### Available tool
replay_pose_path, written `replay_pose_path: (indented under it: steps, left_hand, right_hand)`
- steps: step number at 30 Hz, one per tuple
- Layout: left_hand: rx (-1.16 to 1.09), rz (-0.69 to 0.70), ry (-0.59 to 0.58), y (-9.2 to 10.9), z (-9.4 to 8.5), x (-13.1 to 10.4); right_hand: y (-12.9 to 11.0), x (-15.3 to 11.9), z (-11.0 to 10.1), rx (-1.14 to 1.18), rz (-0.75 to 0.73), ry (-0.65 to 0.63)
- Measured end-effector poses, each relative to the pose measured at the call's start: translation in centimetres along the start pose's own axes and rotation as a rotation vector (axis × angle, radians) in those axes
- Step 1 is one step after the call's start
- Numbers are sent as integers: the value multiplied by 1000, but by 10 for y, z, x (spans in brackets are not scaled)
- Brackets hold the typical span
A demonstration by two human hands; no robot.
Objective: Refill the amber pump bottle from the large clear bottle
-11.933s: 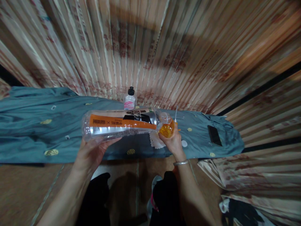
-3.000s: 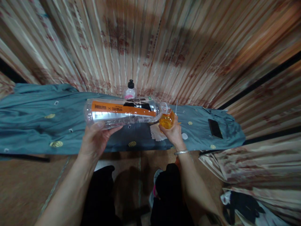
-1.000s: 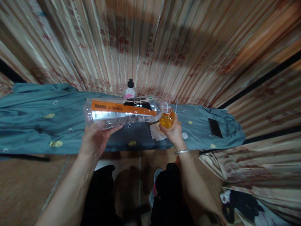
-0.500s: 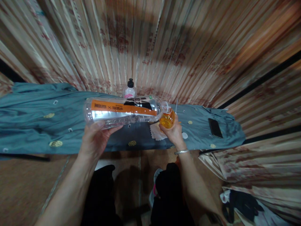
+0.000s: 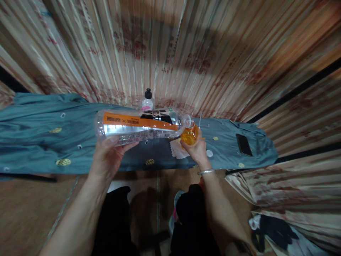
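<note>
My left hand [image 5: 109, 153] is wrapped round the lower end of a large clear plastic bottle [image 5: 138, 124] with an orange and silver label. The bottle lies nearly level, its mouth pointing right. At that mouth is a small amber container [image 5: 189, 135], held in my right hand [image 5: 198, 147]. Whether liquid is flowing between them cannot be made out. Beneath my right hand, a pale scalloped cloth [image 5: 177, 149] lies on the teal covered surface [image 5: 93, 156]. A small white disc [image 5: 209, 153] lies to the right of my right wrist.
Behind the large bottle stands a small clear bottle [image 5: 147, 101] with a black cap. A black phone [image 5: 244, 144] lies at the right of the surface. Pleated curtains [image 5: 165, 46] hang behind, and dark poles [image 5: 295, 90] cross at the right.
</note>
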State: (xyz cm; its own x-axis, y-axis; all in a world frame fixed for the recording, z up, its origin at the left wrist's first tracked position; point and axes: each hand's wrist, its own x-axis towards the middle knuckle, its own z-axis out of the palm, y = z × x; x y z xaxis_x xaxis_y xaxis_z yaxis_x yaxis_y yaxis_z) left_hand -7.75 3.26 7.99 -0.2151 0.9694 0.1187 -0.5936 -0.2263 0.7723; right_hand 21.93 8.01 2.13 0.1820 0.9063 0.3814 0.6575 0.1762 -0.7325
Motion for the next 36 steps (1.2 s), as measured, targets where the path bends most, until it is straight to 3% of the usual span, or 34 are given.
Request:
replay_pose_path:
  steps: [36]
  left_hand:
    - [-5, -6, 31, 2, 4, -1]
  right_hand:
    - [-2, 0, 0, 0, 17, -2]
